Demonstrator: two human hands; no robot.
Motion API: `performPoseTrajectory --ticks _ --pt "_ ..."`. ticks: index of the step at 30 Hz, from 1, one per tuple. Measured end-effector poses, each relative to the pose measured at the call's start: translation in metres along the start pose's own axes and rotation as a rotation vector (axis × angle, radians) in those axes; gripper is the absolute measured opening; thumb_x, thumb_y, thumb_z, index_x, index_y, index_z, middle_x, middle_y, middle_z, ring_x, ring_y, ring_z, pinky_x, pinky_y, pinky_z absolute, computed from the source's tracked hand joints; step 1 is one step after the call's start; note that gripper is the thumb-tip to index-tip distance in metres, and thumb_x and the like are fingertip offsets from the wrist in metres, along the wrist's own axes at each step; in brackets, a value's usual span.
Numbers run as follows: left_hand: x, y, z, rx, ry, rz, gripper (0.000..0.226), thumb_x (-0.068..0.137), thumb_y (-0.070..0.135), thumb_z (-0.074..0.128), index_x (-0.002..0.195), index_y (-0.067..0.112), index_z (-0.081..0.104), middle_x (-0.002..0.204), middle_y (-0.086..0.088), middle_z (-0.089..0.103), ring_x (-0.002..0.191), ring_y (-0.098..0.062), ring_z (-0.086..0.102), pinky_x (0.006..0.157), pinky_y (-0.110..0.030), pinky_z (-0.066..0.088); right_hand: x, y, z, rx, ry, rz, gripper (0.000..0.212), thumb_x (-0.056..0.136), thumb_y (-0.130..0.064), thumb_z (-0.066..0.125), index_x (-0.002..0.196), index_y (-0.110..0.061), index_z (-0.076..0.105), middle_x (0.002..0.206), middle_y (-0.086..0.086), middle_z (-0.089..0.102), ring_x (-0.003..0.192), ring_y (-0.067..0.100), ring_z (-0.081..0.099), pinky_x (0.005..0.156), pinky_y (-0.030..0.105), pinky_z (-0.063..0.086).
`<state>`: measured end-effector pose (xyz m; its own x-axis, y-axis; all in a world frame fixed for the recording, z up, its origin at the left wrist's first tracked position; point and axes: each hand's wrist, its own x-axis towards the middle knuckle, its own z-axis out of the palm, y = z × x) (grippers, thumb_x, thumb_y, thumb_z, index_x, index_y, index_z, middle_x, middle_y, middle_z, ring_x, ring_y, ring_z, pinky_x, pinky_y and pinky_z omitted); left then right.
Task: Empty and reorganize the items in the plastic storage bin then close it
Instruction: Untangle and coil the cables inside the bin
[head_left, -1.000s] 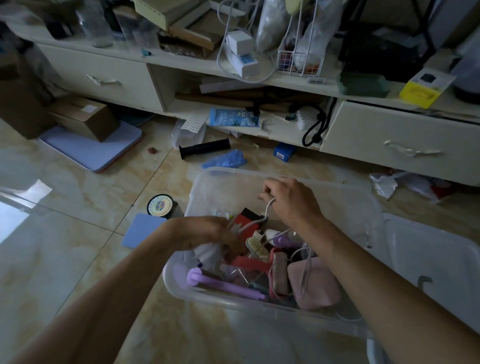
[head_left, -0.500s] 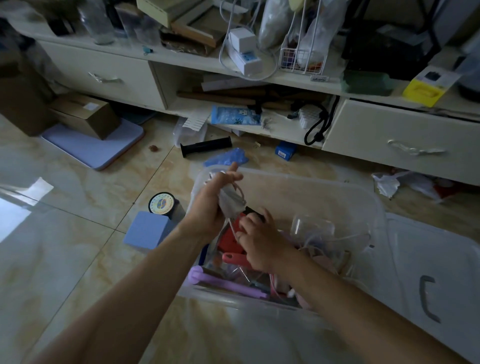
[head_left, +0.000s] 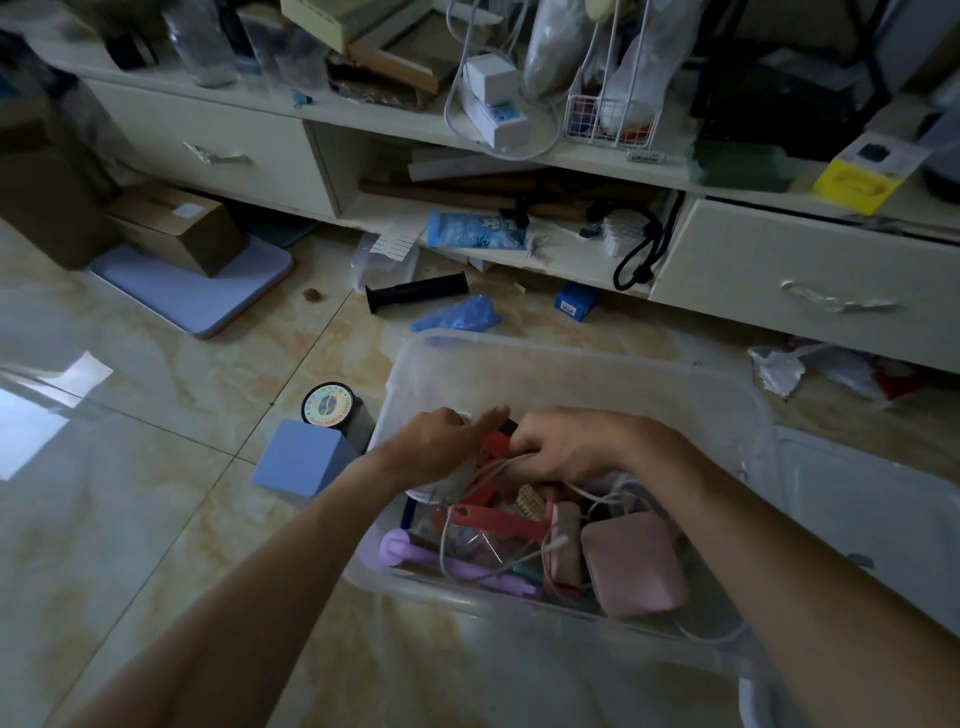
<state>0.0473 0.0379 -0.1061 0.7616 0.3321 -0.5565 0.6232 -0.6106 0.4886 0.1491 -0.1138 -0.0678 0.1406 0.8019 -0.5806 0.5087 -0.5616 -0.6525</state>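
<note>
Clutter fills the near half of a clear plastic storage bin (head_left: 571, 364), which is set open on the tiled floor (head_left: 130, 519) in front of a low cream cabinet (head_left: 805, 280). Inside the bin, a pink square case (head_left: 631, 564) is seen at the near right, a lilac handled tool (head_left: 447, 564) along the near wall, a red plastic piece (head_left: 493, 452) toward the middle, and white cables (head_left: 587, 493) are looped over the heap. Both hands are lowered into the bin, close together above the red piece. The left hand (head_left: 441, 447) is curled around a pale bundle, though what the bundle is cannot be told; its thumb is stretched toward the other hand. The fingers (head_left: 524, 447) of the right hand (head_left: 571, 447) are bent and pinched on the white cables at the top of the heap. The bin's lid (head_left: 883, 519) is laid flat on the floor just to the right of the bin. On the floor to the left of the bin, a blue block (head_left: 304, 462) and a round black spool (head_left: 328, 405) are found just beside each other. Farther back, a blue glove (head_left: 457, 314) and a black cylinder (head_left: 415, 291) lie near the cabinet's open shelf, and a cardboard box (head_left: 176, 223) is rested on a lilac board (head_left: 202, 286) at the left.
</note>
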Motion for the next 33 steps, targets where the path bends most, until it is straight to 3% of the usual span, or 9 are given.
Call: performPoseTrajectory --ticks 5,9,12,16,19,22,26,29,33 --pt "-0.007 -0.004 -0.016 -0.297 -0.255 0.110 0.090 0.061 0.093 0.046 0.097 0.017 0.075 0.098 -0.006 0.074 0.091 -0.021 0.071 0.093 -0.041 0.055 -0.003 0.027 -0.001 0.409 0.042 -0.057 0.014 0.089 -0.030 0.073 0.095 -0.017 0.073 0.077 -0.008 0.067 0.067 0.010 0.055 0.063 0.026 0.044" --pt "-0.010 -0.012 -0.016 -0.193 -0.435 0.197 0.050 0.073 0.057 0.076 0.099 0.015 0.073 0.098 -0.006 0.076 0.093 -0.022 0.072 0.092 -0.041 0.056 0.005 0.055 0.003 0.256 0.204 0.039 0.022 0.082 -0.040 0.078 0.093 -0.021 0.076 0.086 -0.009 0.074 0.079 0.004 0.067 0.075 0.024 0.052" --pt "-0.012 -0.012 -0.010 -0.396 -0.476 0.212 0.031 0.088 0.019 0.072 0.112 0.001 0.066 0.108 -0.017 0.073 0.100 -0.032 0.070 0.092 -0.040 0.056 0.011 0.065 0.005 0.189 0.421 0.019 0.019 0.079 -0.041 0.081 0.091 -0.026 0.076 0.090 -0.010 0.074 0.088 0.005 0.068 0.083 0.032 0.054" --pt "-0.008 -0.013 -0.002 -0.693 -0.376 0.108 0.047 0.082 0.028 0.072 0.115 -0.004 0.064 0.110 -0.025 0.070 0.101 -0.043 0.067 0.092 -0.047 0.055 0.031 0.063 0.021 -0.176 0.853 0.022 0.035 0.085 -0.033 0.075 0.116 -0.023 0.062 0.118 -0.004 0.046 0.114 0.011 0.041 0.090 0.028 0.042" --pt "-0.003 -0.012 0.003 -0.866 -0.201 -0.059 0.030 0.094 0.030 0.060 0.100 0.001 0.065 0.089 -0.020 0.070 0.073 -0.031 0.067 0.067 -0.034 0.056 0.036 0.045 0.032 -0.118 1.232 -0.055 0.013 0.095 -0.026 0.062 0.092 -0.015 0.056 0.090 -0.002 0.057 0.080 0.013 0.055 0.062 0.025 0.047" --pt "0.000 -0.013 0.004 -1.015 -0.122 -0.174 0.024 0.097 0.031 0.055 0.088 0.010 0.061 0.078 -0.014 0.064 0.060 -0.025 0.061 0.047 -0.023 0.049 0.033 0.026 0.031 0.167 0.925 0.072 0.055 0.099 -0.054 0.048 0.072 -0.008 0.058 0.063 0.000 0.061 0.054 0.014 0.057 0.055 0.030 0.046" --pt "0.003 -0.010 0.007 -1.085 -0.081 -0.191 0.030 0.096 0.036 0.058 0.103 0.007 0.064 0.086 -0.015 0.070 0.070 -0.027 0.067 0.049 -0.024 0.052 0.027 0.008 0.030 0.503 0.314 0.151 0.079 0.084 -0.084 0.041 0.094 -0.011 0.070 0.091 0.010 0.073 0.083 0.019 0.069 0.077 0.034 0.053" --pt "0.003 -0.010 0.008 -1.065 -0.065 -0.154 0.034 0.092 0.041 0.065 0.102 0.009 0.066 0.083 -0.013 0.070 0.071 -0.025 0.068 0.056 -0.028 0.056 0.027 0.009 0.028 0.493 0.213 0.078 0.055 0.086 -0.057 0.069 0.108 -0.007 0.067 0.086 0.008 0.074 0.074 0.021 0.072 0.079 0.044 0.061" --pt "0.006 -0.020 0.008 -0.796 -0.045 -0.140 0.037 0.086 0.045 0.069 0.094 0.009 0.072 0.089 -0.017 0.074 0.077 -0.028 0.071 0.073 -0.039 0.059 0.012 0.008 0.003 0.678 0.318 0.018 0.020 0.101 -0.017 0.047 0.099 -0.008 0.065 0.063 -0.002 0.049 0.050 0.010 0.043 0.047 0.027 0.038"
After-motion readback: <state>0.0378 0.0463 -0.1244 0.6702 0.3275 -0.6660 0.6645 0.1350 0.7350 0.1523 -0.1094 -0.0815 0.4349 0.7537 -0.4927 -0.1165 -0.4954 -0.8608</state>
